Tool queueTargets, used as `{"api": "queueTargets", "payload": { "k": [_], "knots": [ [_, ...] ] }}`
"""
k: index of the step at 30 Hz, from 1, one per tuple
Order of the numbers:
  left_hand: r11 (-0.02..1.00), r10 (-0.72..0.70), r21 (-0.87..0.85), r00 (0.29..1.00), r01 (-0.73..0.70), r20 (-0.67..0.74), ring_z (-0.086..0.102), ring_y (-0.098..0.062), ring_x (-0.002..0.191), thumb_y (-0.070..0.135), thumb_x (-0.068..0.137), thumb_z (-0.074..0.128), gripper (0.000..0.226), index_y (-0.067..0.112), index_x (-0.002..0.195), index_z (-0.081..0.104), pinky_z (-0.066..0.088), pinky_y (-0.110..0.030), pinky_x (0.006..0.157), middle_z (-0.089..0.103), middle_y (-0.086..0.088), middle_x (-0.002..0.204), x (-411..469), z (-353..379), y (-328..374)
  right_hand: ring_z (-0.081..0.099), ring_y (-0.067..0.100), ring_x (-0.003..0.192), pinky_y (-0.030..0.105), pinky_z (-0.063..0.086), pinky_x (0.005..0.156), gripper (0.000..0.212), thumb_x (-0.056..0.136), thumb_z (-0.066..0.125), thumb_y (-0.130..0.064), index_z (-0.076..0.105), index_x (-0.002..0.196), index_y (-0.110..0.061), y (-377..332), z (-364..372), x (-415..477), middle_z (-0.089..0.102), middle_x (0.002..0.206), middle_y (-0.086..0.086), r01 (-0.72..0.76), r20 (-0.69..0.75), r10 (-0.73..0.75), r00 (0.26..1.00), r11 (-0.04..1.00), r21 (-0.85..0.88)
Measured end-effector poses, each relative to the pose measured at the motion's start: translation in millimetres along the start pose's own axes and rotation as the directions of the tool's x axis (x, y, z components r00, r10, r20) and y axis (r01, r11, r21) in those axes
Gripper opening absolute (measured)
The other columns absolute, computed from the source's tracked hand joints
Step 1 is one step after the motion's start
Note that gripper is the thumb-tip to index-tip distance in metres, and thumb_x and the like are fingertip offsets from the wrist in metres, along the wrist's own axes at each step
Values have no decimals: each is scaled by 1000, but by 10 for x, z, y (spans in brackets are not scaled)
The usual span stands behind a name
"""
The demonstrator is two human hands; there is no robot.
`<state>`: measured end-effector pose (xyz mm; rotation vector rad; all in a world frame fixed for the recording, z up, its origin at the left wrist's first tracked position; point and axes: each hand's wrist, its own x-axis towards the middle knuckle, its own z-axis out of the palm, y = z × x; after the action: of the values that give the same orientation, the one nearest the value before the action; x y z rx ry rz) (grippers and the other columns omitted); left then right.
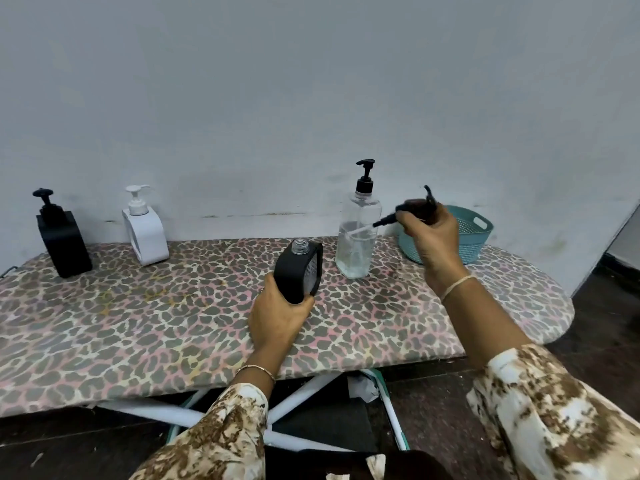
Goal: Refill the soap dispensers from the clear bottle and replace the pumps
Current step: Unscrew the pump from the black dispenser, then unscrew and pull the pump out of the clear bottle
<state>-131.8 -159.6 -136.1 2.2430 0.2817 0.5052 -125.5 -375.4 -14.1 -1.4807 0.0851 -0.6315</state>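
Head view looks down on a leopard-print ironing board (138, 306) set against a wall, with the work gathered near its middle. The left hand (277, 317) has fingers and thumb curled round the lower body of the open dispenser (298, 271), a black-framed flask tipped toward one o'clock with its bare threaded neck uppermost. Its base is low over the cover, though I cannot tell whether it touches. Held so, the mouth seems steadied and offered for filling. At two o'clock from it the right hand (433, 237) is raised above the board, fingers closed round the head of the removed pump (414, 206). The pump's dip tube (360, 230) points toward nine o'clock and crosses in front of the clear bottle (356, 258); carrying it aloft probably keeps the wet tube off the fabric. The clear bottle stands upright just beside the open dispenser, at its three o'clock, partly full and wearing its own black pump, so it likely has to be opened before it can pour. A teal basket (474, 230) sits behind the right hand at the board's far right and may be a resting place for the pump. Far off at ten o'clock, a black dispenser (64, 240) and a white dispenser (145, 237) stand apart by the wall, pumps on, apparently waiting their turn.
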Motion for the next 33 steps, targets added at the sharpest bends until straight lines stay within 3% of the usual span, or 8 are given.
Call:
{"api": "queueTargets", "payload": {
  "k": [5,10,18,22,26,29,33],
  "knots": [
    [999,14,-36,999,-15,-37,62,-23,86,38,71,79,54,18,113,52,44,-27,64,67,-3,102,10,9,-19,59,12,82,10,47,70,26,80,72,-2,59,101,-8,414,-406,-35,61,87,0,-76,-28,72,997,984,-161],
    [998,-2,-60,996,-3,-85,65,-28,85,41,72,79,50,18,108,54,46,-29,64,69,-6,98,33,24,-63,62,21,93,34,52,91,31,75,76,-3,57,98,-12,846,-647,-80,63,95,4,-145,-83,125,989,939,-312],
    [998,8,-66,994,-16,-111,64,-30,95,52,65,82,66,13,112,56,43,-28,68,68,-9,107,28,7,-39,63,25,86,39,53,79,29,69,80,-14,61,90,-14,1088,-608,-122,67,92,5,-68,-75,24,997,740,-669],
    [995,26,-98,994,-36,-102,67,-30,86,57,61,82,69,15,109,56,52,-33,66,70,-7,102,23,2,-49,62,27,90,37,51,79,30,71,79,-16,60,94,-12,1136,-551,-130,67,95,7,-77,-47,64,997,655,-752],
    [994,37,-103,994,-48,-102,65,-28,92,53,62,83,69,11,110,57,50,-31,68,69,-8,104,4,-9,-37,60,28,98,37,50,85,35,73,79,-19,59,100,-10,1145,-542,-149,64,102,9,-79,-33,85,996,624,-777],
    [993,35,-111,996,-44,-83,62,-30,104,49,62,85,76,10,119,52,52,-35,78,65,-10,115,2,-10,-25,53,27,110,37,45,94,54,76,77,-32,52,117,-9,1121,-504,-154,56,118,10,-67,-30,71,997,612,-788],
    [993,54,-103,996,-62,-75,43,-31,131,45,62,86,103,10,142,31,43,-45,106,42,-12,145,11,-39,18,45,27,129,42,40,107,71,80,72,-30,37,138,-8,1004,-380,-141,45,140,10,-15,-10,11,1000,625,-780]
  ]
}}
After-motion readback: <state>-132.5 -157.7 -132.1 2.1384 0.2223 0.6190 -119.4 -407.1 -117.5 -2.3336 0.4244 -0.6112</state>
